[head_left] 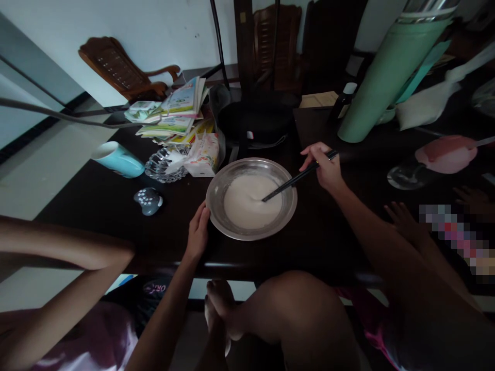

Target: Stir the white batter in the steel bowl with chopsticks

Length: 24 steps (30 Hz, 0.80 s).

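A wide metal bowl (pixel 215 216) rests near the front of the dark table, holding a pale, creamy batter (pixel 247 206) with a swirl on its surface. My left hand (pixel 198 229) grips the bowl's left rim, fingers partly hidden beneath and behind it. Above and right of the bowl, my right hand (pixel 324 166) is closed around dark chopsticks (pixel 294 180). They slant down to the left, and their tips dip into the middle of the batter.
Left of the bowl are a grey controller-shaped object (pixel 148 201), a light blue cup (pixel 118 158), a glass dish (pixel 166 165) and a tissue pack (pixel 203 154). Behind are stacked books (pixel 181 111). A tall green flask (pixel 390 77) stands right. Other people's arms (pixel 65 242) flank me.
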### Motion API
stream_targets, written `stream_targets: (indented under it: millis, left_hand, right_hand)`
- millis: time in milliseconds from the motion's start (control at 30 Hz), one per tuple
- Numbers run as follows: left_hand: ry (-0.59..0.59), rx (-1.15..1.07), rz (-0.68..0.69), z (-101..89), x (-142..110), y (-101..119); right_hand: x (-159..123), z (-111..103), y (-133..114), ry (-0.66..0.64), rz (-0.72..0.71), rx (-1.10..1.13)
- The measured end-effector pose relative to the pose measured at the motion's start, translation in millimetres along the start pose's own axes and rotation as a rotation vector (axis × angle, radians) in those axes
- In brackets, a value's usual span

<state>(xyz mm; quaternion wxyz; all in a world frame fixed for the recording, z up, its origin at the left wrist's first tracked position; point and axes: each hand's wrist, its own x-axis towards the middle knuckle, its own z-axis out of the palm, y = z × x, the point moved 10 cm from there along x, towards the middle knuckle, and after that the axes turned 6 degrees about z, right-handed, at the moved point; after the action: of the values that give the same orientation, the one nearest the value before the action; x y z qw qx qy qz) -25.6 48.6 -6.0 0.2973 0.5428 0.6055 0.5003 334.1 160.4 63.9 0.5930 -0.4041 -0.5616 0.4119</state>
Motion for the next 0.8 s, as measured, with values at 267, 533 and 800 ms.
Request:
stream_targets:
  millis: [267,533,800]
  left_hand:
    - [0.004,0.007,-0.011,0.1,-1,1]
    - [0.012,0.013,0.005,-0.7,0,2]
    - [0.004,0.010,0.004,-1.2,0,2]
  right_hand:
    - [1,4,1,-0.047,0.026,-0.088]
    - [-3,21,11,-0.199,0.099,-0.104]
    - [-1,17,13,-0.197,0.117,-0.030]
